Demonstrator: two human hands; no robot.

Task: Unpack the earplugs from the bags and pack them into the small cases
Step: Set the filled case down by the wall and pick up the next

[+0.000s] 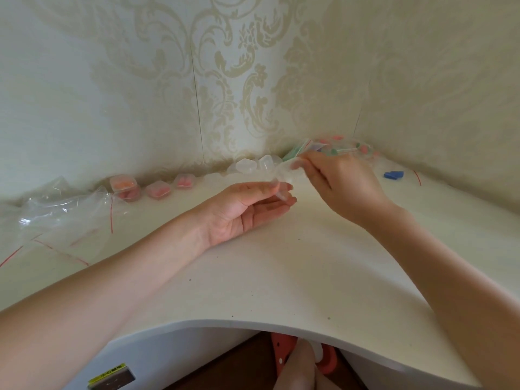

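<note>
We see the right hand point(337, 184) and the left hand point(247, 212) pinching one small clear bag point(281, 175) between fingertips above the table point(281, 277); both grips are closed on it, near the empty clear cases point(253, 164).

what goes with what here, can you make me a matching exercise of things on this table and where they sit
Things:
1. small clear cases with pink earplugs
2. small blue block
3. empty clear plastic bags with red strips
4. thin clear bag

Places:
A. far right, near the side wall
B. between both hands
C. left edge of the white table
D. along the back wall, left of centre

Pairs: 1-D, 2-A, 3-C, 4-B
</note>
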